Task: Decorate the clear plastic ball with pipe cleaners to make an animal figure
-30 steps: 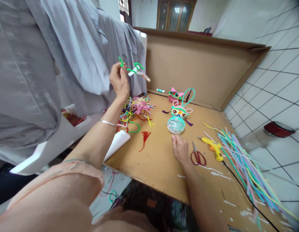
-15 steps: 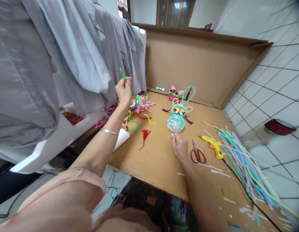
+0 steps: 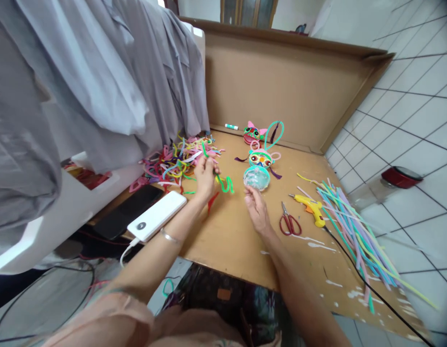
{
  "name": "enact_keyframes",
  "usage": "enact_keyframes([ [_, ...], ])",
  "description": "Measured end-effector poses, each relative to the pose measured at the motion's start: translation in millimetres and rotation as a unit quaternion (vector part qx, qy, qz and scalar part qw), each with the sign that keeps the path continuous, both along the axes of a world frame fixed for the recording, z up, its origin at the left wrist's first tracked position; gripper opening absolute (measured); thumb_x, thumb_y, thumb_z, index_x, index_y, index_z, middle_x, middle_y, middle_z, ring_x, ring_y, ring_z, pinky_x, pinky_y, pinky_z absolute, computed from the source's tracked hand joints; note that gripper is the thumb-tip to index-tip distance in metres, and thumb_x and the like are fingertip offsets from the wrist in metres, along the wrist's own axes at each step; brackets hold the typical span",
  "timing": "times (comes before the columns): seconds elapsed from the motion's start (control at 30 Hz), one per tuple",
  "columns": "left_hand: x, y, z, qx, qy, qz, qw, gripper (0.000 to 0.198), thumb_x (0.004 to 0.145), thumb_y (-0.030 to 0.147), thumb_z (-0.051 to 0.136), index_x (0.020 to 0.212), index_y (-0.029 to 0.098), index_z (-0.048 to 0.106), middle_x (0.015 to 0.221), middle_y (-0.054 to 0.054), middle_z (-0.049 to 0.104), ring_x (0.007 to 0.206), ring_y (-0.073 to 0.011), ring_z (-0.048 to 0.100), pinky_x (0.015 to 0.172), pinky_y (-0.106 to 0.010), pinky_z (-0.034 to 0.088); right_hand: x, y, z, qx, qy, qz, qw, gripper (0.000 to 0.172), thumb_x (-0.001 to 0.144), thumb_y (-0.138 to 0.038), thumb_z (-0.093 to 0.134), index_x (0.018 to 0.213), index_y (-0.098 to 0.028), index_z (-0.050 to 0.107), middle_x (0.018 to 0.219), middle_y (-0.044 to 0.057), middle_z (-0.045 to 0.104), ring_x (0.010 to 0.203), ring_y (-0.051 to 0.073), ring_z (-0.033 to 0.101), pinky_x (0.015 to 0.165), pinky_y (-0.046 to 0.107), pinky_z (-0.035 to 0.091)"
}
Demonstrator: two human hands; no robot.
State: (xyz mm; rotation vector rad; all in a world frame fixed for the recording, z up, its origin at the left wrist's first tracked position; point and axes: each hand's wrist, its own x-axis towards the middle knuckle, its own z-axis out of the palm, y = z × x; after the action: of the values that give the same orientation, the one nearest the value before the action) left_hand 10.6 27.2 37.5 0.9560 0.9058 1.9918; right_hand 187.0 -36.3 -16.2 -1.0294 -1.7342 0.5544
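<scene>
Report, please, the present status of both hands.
Left hand: pinching green fuzzy wire. Right hand: beside turquoise-rimmed dish, contact unclear. Scissors off to the right, not blocking.

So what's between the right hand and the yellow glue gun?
The red-handled scissors lie between the right hand and the yellow glue gun, as the head view shows.

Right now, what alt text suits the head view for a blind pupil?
A person's left hand holds a green pipe cleaner over a brown tabletop; the right hand is at the edge of a round turquoise piece. Scissors, a yellow glue gun and pastel strips lie to the right.
</scene>
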Motion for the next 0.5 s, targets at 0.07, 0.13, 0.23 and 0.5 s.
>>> enact_keyframes([
  [0.07,23,-14,-14.8,-0.015,0.004,-0.059,0.998,0.024,0.087,0.044,0.064,0.088,0.02,0.058,0.061,0.006,0.046,0.052,-0.0064,0.046,0.053,-0.018,0.043,-8,-3,-1.8,-0.05,0.063,0.064,0.995,0.052,0.095,-0.05,0.045,0.137,-0.021,0.051,0.13,0.013,0.063,0.118,0.024,0.059,0.1,0.039,0.047],
  [0.13,41,-22,-25.2,-0.03,0.002,-0.112,0.993,0.027,0.085,0.044,0.067,0.089,0.018,0.06,0.063,0.006,0.048,0.056,-0.0065,0.048,0.055,-0.017,0.042,-14,-2,-8.4,-0.094,0.11,0.109,0.983,0.06,0.091,-0.052,0.053,0.143,-0.023,0.047,0.132,0.011,0.061,0.119,0.024,0.058,0.099,0.038,0.048],
  [0.23,53,-27,-29.9,-0.052,-0.076,-0.173,0.981,0.026,0.082,0.039,0.072,0.087,0.016,0.061,0.064,0.006,0.048,0.057,-0.0059,0.048,0.058,-0.017,0.043,-16,4,-20.7,-0.155,0.155,0.099,0.971,0.07,0.083,-0.049,0.065,0.146,-0.025,0.045,0.119,0.008,0.066,0.104,0.02,0.062,0.089,0.034,0.052],
  [0.5,40,-18,-20.7,-0.12,-0.219,-0.266,0.931,0.012,0.093,0.023,0.061,0.086,0.014,0.06,0.055,0.008,0.042,0.044,-0.004,0.041,0.053,-0.017,0.043,-12,8,-15.7,-0.258,0.206,0.088,0.94,0.051,0.078,-0.053,0.068,0.114,-0.017,0.068,0.065,-0.002,0.067,0.049,0.009,0.053,0.05,0.023,0.044],
])
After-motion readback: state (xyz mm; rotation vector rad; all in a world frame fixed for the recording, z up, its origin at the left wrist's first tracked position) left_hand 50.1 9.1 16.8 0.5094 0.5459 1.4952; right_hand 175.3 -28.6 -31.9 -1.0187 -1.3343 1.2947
